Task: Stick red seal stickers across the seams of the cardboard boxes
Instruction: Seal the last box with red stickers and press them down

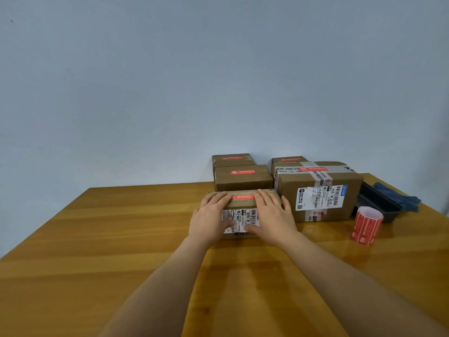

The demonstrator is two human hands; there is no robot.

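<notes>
While both hands press flat, left hand (211,215), right hand (272,215), fingers straight, brown box (240,203), red sticker (243,197) across seam.

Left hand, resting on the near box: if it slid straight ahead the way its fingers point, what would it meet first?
Probably the box with the red seal directly behind the near box. The left hand points away toward the wall; depth is hard to judge.

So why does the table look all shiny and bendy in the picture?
In the head view, the glossy wooden table mirrors the forearms and the red sticker roll as soft reflections; the wide-angle lens bows its far edge; print on the shipping label is too blurred to read.
</notes>
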